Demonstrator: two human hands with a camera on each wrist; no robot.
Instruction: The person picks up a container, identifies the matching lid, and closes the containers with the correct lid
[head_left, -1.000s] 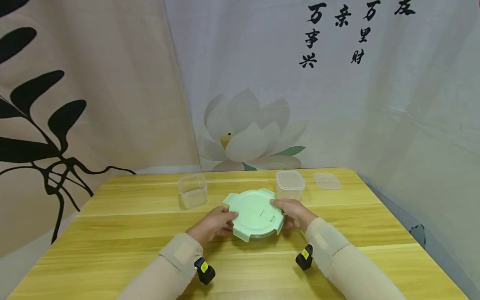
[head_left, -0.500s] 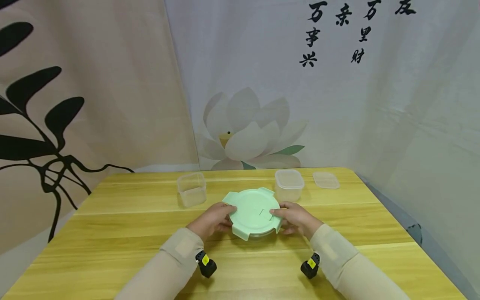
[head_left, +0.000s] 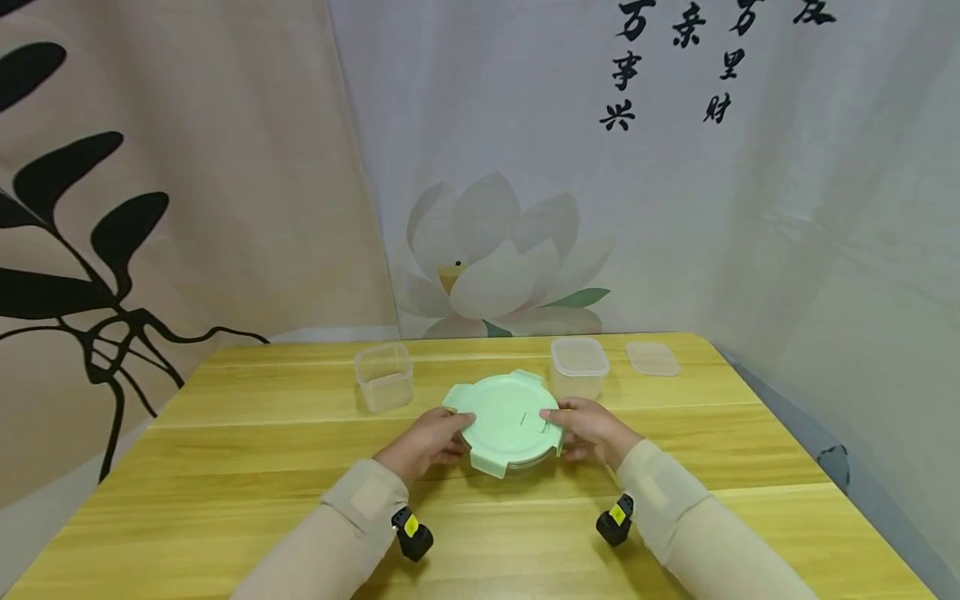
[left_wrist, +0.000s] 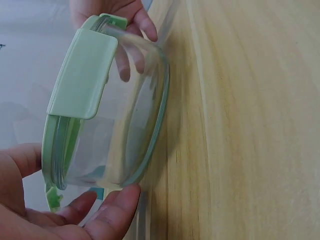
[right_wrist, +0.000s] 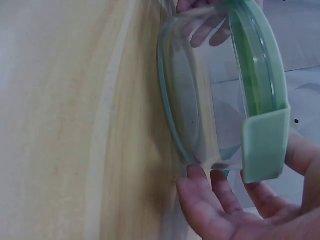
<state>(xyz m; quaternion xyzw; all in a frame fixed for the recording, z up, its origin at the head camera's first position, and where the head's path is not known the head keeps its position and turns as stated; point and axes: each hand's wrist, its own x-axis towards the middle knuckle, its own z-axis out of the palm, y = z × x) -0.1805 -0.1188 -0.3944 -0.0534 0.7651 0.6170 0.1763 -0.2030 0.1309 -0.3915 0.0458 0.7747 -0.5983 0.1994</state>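
A round clear glass food container [left_wrist: 100,150] with a mint-green clip lid [head_left: 506,421] is between my two hands, close over the wooden table. My left hand [head_left: 429,442] grips its left side, thumb on the lid's edge and fingers down along the glass. Opposite it, my right hand [head_left: 592,429] holds the right side, its thumb on top of the lid near a small moulded tab. One clip [left_wrist: 82,75] lies folded down over the rim in the left wrist view. Another clip [right_wrist: 265,145] hangs down beside my right fingers. The left clip [head_left: 456,397] sticks outward.
Behind the container stand an open clear plastic box [head_left: 384,379] on the left and a lidded translucent box [head_left: 579,368] on the right. A flat clear lid [head_left: 652,358] lies at the back right of the table [head_left: 262,467]. A printed curtain [head_left: 495,125] hangs behind.
My right hand first slid toward me along the rim, then moved slightly back away. The container has turned a little, its front clip shifting right. My left hand has barely moved.
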